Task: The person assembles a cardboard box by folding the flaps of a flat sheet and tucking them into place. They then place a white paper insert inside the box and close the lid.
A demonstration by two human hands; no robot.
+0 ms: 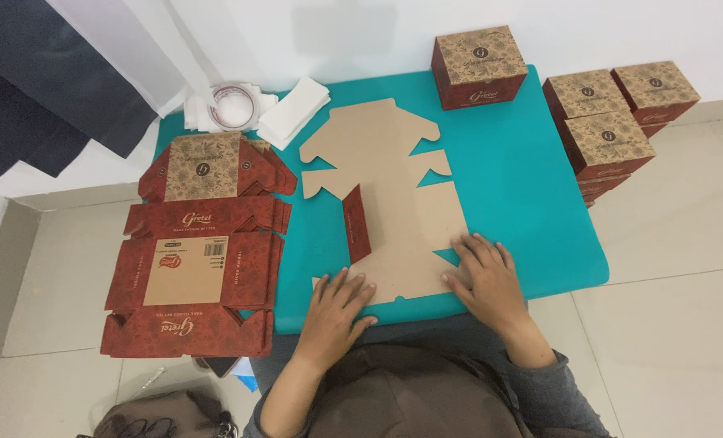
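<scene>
A teal mat (532, 203) is lying on a pale tiled floor (669, 324) against a white wall (361, 32). On the mat, a flat brown cardboard cutout (394, 186) is lying plain side up, one red flap (356, 223) standing up. The left hand (338, 308) is pressing flat and open on the cutout's near edge; the right hand (484, 276) is resting spread on its near right corner. Left of the mat, a stack of flat red boxes (195, 259) is lying. Folded boxes (613, 122) are sitting right of the mat, another box (479, 66) on its far edge.
</scene>
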